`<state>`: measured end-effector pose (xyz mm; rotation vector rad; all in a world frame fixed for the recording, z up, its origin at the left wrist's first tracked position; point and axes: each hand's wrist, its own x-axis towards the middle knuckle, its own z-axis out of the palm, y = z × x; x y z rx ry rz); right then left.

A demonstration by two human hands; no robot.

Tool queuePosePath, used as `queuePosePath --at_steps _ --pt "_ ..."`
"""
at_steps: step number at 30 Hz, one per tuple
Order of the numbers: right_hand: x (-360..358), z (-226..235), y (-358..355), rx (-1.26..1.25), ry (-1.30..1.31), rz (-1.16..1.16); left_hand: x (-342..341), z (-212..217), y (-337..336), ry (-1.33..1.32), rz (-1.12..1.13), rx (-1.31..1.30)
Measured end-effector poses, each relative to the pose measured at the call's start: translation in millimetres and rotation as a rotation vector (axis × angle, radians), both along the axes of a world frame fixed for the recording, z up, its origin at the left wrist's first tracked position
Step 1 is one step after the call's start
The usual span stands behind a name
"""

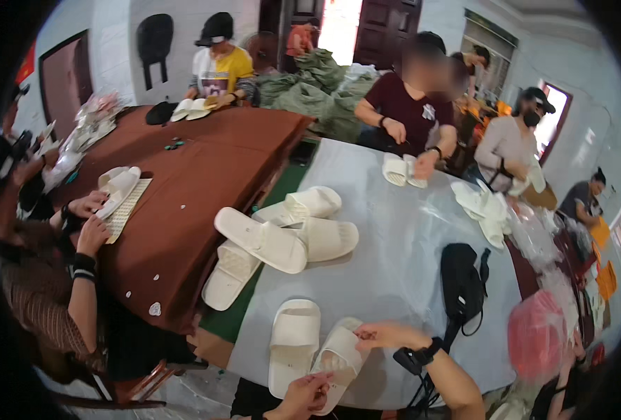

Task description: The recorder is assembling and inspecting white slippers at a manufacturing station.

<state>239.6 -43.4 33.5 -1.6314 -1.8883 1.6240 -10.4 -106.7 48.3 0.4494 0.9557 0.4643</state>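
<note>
The left hand [309, 395] is at the near end of a cream slipper [340, 348], its fingers bent inward and their tips drawn together over the footbed. The right hand [380, 334] reaches to the far right edge of the same slipper's strap, thumb and fingers nearly meeting there. I cannot tell whether either one grips the slipper firmly or pinches something small. The slipper lies between the two hands at the near edge of a grey-covered worktop [387, 273], toe end pointing away. A black device [419, 355] is strapped at the right wrist.

Just left of that slipper, beyond the left hand, lies a matching slipper [294, 336]. Farther ahead of the left hand, a loose pile of cream slippers [261, 240] overlaps at the worktop's left side. Ahead and to the right of the right hand rests a black bag [461, 280] with straps; right of it is a pink plastic bundle [536, 325].

Well ahead of both hands, a co-worker in a dark red shirt [401, 105] handles a white pair of slippers [396, 170]. Far to the left of the left hand, another person's hands touch a white slipper [120, 187] on a brown-covered worktop [191, 154].
</note>
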Motion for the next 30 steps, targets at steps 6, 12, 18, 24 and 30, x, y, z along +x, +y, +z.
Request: queuePosePath --at_steps 6,12,18,24,30 --pt "-5 -22 20 -0.025 0.232 0.169 29 -80 20 -0.155 -0.114 -0.053" --pt "-15 -30 16 0.032 0.116 0.095 46 -73 17 -0.107 -0.184 0.157" --pt "-23 -46 -8 0.387 0.74 -0.816 25 -71 13 0.069 -0.267 0.832" --pt "-26 -38 -7 0.271 1.193 -1.289 -33 -40 -11 0.053 -0.158 0.544" --pt "-52 1 26 0.234 0.856 -0.872 -57 -68 -2 0.109 0.055 0.508"
